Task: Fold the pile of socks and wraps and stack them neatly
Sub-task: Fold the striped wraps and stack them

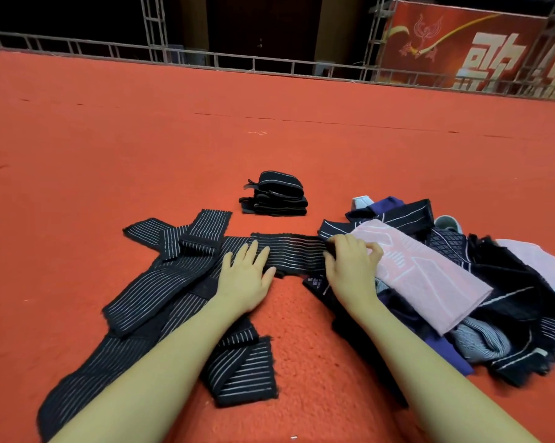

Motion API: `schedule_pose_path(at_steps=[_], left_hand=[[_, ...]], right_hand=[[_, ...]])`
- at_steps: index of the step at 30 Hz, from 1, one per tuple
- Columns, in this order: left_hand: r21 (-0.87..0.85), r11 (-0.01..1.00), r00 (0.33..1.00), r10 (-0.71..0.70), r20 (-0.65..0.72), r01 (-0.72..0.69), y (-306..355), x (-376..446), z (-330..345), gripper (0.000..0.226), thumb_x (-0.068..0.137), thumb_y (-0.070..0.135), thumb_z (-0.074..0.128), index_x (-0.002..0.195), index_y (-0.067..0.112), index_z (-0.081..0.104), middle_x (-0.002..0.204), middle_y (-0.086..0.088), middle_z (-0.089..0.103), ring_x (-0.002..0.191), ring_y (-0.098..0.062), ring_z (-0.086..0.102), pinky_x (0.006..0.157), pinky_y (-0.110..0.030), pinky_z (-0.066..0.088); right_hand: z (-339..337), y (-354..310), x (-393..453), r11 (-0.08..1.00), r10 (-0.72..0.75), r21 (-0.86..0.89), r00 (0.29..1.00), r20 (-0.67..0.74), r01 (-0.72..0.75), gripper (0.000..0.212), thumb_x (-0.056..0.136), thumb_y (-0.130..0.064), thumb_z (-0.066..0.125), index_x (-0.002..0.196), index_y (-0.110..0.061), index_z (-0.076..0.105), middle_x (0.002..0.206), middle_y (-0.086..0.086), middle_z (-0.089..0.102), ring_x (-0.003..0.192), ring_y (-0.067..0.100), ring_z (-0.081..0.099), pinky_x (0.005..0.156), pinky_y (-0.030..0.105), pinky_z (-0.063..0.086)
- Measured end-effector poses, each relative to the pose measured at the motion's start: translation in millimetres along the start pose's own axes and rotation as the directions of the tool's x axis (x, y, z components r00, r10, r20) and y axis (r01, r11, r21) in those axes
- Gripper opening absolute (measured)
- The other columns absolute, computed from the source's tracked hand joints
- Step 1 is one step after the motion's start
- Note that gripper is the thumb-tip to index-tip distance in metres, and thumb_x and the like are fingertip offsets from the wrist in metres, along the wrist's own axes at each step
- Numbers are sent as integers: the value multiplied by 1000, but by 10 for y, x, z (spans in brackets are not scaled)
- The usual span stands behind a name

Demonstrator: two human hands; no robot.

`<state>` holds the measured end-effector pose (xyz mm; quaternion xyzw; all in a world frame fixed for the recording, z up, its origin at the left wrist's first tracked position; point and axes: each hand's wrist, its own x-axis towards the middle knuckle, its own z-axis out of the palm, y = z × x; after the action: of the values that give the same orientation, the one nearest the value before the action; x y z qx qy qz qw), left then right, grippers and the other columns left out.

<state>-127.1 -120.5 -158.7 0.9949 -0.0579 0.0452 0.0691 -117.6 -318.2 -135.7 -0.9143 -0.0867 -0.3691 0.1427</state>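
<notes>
Two hands at work: both lay on one striped wrap [289,255] stretched across the middle of the frame on the red floor [142,139].
Nearest cloth: a loose end of striped wrap [242,369] sat bunched in the lower centre, between the forearms; whether it belonged to the same strip could not be told.
Left hand [246,276]: lay flat, fingers straight, pressing the wrap down just left of centre, gripping nothing.
Right hand [349,266]: its fingers were curled over the right end of the wrap, seemingly pinching it where it met the pile [461,298].
Unfolded pile: socks and wraps, dark with a pink piece [429,282] on top, lay heaped at the right of the frame, touching the right hand.
Spread wraps [161,276]: long striped strips crossed one another at the left, overlapping the one in hand.
Step in hand: judged to be smoothing the strip for its first fold.
Doing it well: the flat hand should have kept the strip pinned while the other drew the end over, edges matched and stripes parallel, free of the crossing strips.
Risk: the pile's edge could have been dragged along.
Finished stack [274,196]: folded dark wraps stood beyond, upper centre, well apart.
</notes>
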Motion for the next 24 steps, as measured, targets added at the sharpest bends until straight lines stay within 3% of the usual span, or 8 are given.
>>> schedule_pose_path(at_steps=[4,7,10,15,20,24], left_hand=[[-27,999,994,23,-105,-26,58,16,-88,57,101,47,23,153,28,8,161,-1,5,146,-19,6,115,-41,6],[-33,997,993,69,-98,-73,135,23,-163,56,101,47,24,152,30,9,160,0,6,146,-20,7,114,-40,6],[-51,995,996,87,-7,-87,191,21,-153,57,101,49,22,152,31,7,160,0,6,146,-21,9,114,-43,8],[-139,988,993,76,86,-63,308,-36,-41,64,100,50,25,153,21,5,159,0,16,144,-19,19,114,-45,12],[-49,998,967,49,249,-38,434,-72,4,60,98,59,17,152,34,10,161,4,1,147,-25,4,116,-48,3],[-73,995,960,88,266,-70,473,-53,-16,56,98,58,19,151,39,13,160,4,2,147,-21,5,115,-47,4]], right_hand=[[-195,-111,188,967,92,248,985,-147,-54,5,83,-14,65,87,-16,62,82,-7,64,78,16,59,77,26,14],[-316,-98,319,949,128,312,960,-249,-45,6,86,-18,62,90,-17,65,86,-8,66,77,6,53,76,25,18],[-425,-13,451,960,151,271,935,-321,-62,16,88,-22,58,97,-17,70,88,-3,65,78,16,58,73,25,19],[-640,143,597,982,139,173,898,-418,-72,18,86,-16,63,100,-19,74,79,3,55,68,19,52,70,25,15],[-664,282,581,996,78,74,919,-387,-53,18,83,-17,65,99,-17,73,77,4,58,64,23,56,66,29,17],[-579,270,468,995,74,96,929,-362,-42,13,79,-17,66,91,-11,67,81,2,65,69,24,62,68,31,21]])
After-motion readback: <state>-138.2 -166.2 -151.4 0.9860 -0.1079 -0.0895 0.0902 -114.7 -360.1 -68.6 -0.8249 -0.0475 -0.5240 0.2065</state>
